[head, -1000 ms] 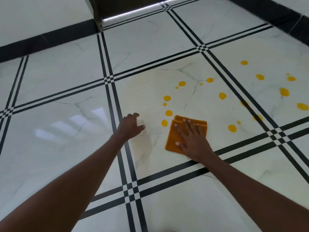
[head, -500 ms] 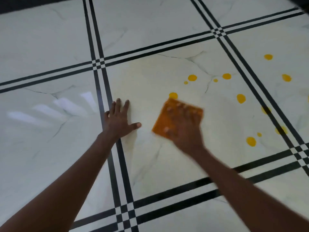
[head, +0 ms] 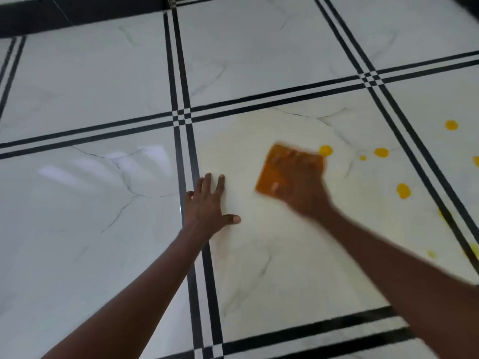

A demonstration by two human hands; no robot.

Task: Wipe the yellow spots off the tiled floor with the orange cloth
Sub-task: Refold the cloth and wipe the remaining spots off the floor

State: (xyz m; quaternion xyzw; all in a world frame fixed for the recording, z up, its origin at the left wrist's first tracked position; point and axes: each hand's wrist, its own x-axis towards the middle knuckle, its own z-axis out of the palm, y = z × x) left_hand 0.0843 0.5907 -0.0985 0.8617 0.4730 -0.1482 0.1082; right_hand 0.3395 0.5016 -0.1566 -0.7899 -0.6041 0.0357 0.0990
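An orange cloth (head: 269,174) lies flat on the white marbled floor tile (head: 259,255), pressed down under my right hand (head: 302,185), which is blurred with motion. Its far right corner touches a yellow spot (head: 325,150). More yellow spots lie to the right: a round one (head: 381,152), a tiny one (head: 363,158), a larger one (head: 403,190) and one on the neighbouring tile (head: 451,125). My left hand (head: 210,203) rests flat on the floor, fingers spread, left of the cloth, holding nothing. A pale yellowish smear covers the tile around the cloth.
Black double grout stripes (head: 181,151) cross the floor between the glossy tiles. A dark skirting band (head: 77,14) runs along the far left edge. Faint yellow marks (head: 431,253) sit near the right stripe.
My right hand has pushed the cloth away and rightward over the spots nearest it, which no longer show. My left hand went from lifted and curled to flat on the floor.
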